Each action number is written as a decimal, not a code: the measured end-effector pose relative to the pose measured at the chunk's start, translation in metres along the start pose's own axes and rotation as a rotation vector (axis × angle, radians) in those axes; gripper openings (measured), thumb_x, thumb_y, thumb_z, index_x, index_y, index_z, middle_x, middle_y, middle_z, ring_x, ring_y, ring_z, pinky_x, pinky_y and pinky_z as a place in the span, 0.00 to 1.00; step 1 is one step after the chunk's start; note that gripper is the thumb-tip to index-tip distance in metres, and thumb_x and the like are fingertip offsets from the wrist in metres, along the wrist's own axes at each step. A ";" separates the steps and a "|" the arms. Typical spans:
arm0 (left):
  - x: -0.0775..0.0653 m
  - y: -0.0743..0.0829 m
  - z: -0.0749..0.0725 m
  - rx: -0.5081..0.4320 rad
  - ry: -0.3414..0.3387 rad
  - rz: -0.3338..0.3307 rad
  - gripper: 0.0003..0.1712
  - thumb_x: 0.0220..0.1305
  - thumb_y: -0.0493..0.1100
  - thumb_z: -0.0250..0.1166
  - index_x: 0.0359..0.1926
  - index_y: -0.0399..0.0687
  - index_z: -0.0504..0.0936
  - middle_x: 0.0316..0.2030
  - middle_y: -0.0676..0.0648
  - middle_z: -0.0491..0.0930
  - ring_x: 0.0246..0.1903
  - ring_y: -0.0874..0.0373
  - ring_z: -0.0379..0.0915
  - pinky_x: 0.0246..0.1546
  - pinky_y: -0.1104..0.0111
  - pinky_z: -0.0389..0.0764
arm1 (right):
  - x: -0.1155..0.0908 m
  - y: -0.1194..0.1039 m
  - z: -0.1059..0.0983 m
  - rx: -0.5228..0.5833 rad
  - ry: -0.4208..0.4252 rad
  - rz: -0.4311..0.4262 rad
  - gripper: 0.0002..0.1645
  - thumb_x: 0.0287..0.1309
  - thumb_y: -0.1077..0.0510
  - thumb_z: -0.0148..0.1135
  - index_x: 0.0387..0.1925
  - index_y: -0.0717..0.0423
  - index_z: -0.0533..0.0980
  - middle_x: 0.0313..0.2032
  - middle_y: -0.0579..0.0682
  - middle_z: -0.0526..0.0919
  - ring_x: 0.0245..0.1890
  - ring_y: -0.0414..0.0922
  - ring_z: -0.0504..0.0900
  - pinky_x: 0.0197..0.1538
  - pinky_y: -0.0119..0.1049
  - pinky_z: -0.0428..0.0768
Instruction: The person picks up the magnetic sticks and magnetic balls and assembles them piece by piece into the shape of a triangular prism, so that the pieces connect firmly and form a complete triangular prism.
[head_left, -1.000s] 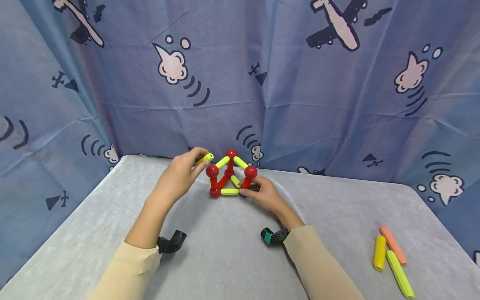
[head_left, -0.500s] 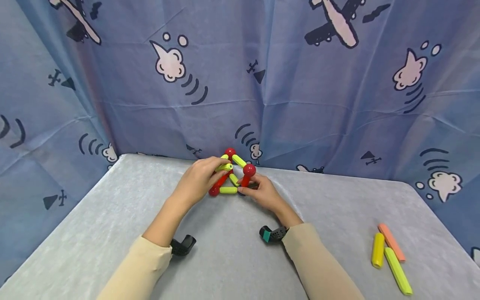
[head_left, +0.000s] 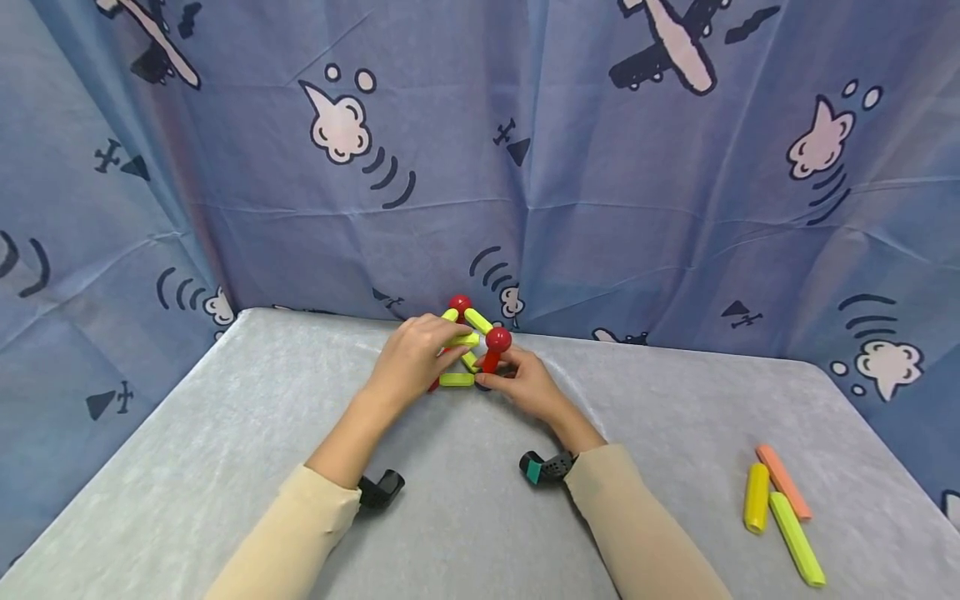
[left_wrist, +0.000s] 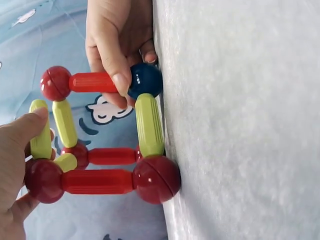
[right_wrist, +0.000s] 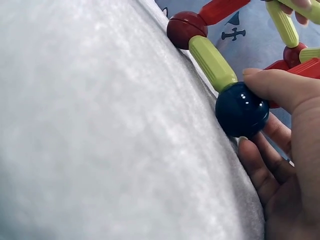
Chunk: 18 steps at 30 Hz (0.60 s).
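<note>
A prism-shaped frame of magnetic building rods and balls stands at the table's far side. Red uprights join red balls, among them a front right top ball (head_left: 498,339) and a back top ball (head_left: 460,305). My left hand (head_left: 411,358) pinches a yellow-green magnetic rod (left_wrist: 40,130) along the frame's top front; one end meets the front left top ball (left_wrist: 45,180). In the head view this hand hides that ball. My right hand (head_left: 536,387) grips the dark blue ball (right_wrist: 242,110) at the front right bottom corner, thumb at the foot of the red upright rod (left_wrist: 92,82).
Several loose rods lie on the table's right side: an orange one (head_left: 783,482), a yellow one (head_left: 757,498) and a yellow-green one (head_left: 797,540). A blue patterned curtain (head_left: 480,167) hangs right behind the pale table (head_left: 465,517).
My left hand has moved right with the yellow-green rod, from beside the frame to its top front, and the rod has turned level. My right hand has kept its grip at the corner.
</note>
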<state>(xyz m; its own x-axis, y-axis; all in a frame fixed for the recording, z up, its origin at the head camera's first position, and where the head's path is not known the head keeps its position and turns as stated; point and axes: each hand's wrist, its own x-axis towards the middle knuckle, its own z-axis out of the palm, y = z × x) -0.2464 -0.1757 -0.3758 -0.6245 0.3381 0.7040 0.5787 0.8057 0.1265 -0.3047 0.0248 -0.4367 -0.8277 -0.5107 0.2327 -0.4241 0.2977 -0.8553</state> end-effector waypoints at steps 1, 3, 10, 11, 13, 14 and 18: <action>0.000 0.000 0.001 0.003 -0.003 0.002 0.12 0.58 0.42 0.76 0.44 0.47 0.89 0.38 0.50 0.90 0.38 0.55 0.84 0.42 0.61 0.83 | -0.001 -0.003 0.000 -0.002 -0.002 0.004 0.16 0.60 0.65 0.69 0.49 0.68 0.81 0.49 0.66 0.84 0.43 0.57 0.83 0.48 0.40 0.81; 0.000 0.001 0.002 0.014 -0.010 0.006 0.12 0.58 0.43 0.75 0.44 0.48 0.89 0.38 0.50 0.90 0.38 0.55 0.84 0.43 0.61 0.83 | -0.002 -0.009 -0.001 -0.004 -0.006 0.010 0.16 0.60 0.66 0.68 0.49 0.69 0.81 0.48 0.66 0.84 0.43 0.58 0.83 0.48 0.41 0.81; 0.000 0.002 0.004 0.031 -0.013 0.003 0.13 0.58 0.43 0.75 0.45 0.47 0.89 0.39 0.50 0.90 0.39 0.55 0.84 0.46 0.60 0.83 | 0.002 0.003 0.003 -0.008 0.005 -0.009 0.17 0.60 0.64 0.69 0.50 0.67 0.81 0.50 0.64 0.83 0.44 0.56 0.83 0.50 0.43 0.82; 0.000 0.002 0.004 0.030 -0.013 0.000 0.13 0.58 0.43 0.75 0.45 0.47 0.89 0.39 0.50 0.90 0.39 0.55 0.84 0.46 0.61 0.83 | 0.003 0.006 0.003 -0.009 0.007 -0.013 0.18 0.60 0.63 0.70 0.51 0.66 0.81 0.51 0.63 0.83 0.45 0.55 0.83 0.50 0.44 0.82; 0.000 0.003 0.003 0.027 -0.016 -0.004 0.13 0.59 0.43 0.75 0.45 0.48 0.89 0.39 0.50 0.90 0.39 0.55 0.84 0.46 0.61 0.83 | 0.004 0.010 0.004 -0.010 0.009 -0.021 0.18 0.60 0.62 0.70 0.51 0.63 0.82 0.51 0.61 0.84 0.46 0.53 0.83 0.51 0.44 0.83; 0.000 0.003 0.003 0.027 -0.019 -0.006 0.13 0.59 0.43 0.75 0.45 0.48 0.89 0.39 0.50 0.90 0.39 0.55 0.84 0.46 0.61 0.83 | 0.004 0.011 0.004 -0.013 0.009 -0.027 0.18 0.60 0.61 0.71 0.50 0.63 0.82 0.51 0.61 0.83 0.46 0.53 0.84 0.51 0.45 0.83; 0.000 0.003 0.003 0.024 -0.025 -0.011 0.13 0.59 0.43 0.75 0.45 0.48 0.89 0.39 0.50 0.90 0.40 0.55 0.83 0.44 0.62 0.83 | 0.004 0.012 0.003 -0.026 0.006 -0.040 0.16 0.60 0.59 0.71 0.49 0.60 0.82 0.50 0.58 0.83 0.47 0.51 0.84 0.52 0.46 0.84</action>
<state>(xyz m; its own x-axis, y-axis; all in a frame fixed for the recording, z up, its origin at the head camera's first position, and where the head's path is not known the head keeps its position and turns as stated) -0.2460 -0.1718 -0.3773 -0.6438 0.3407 0.6851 0.5592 0.8207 0.1173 -0.3121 0.0235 -0.4479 -0.8123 -0.5175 0.2690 -0.4658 0.2981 -0.8332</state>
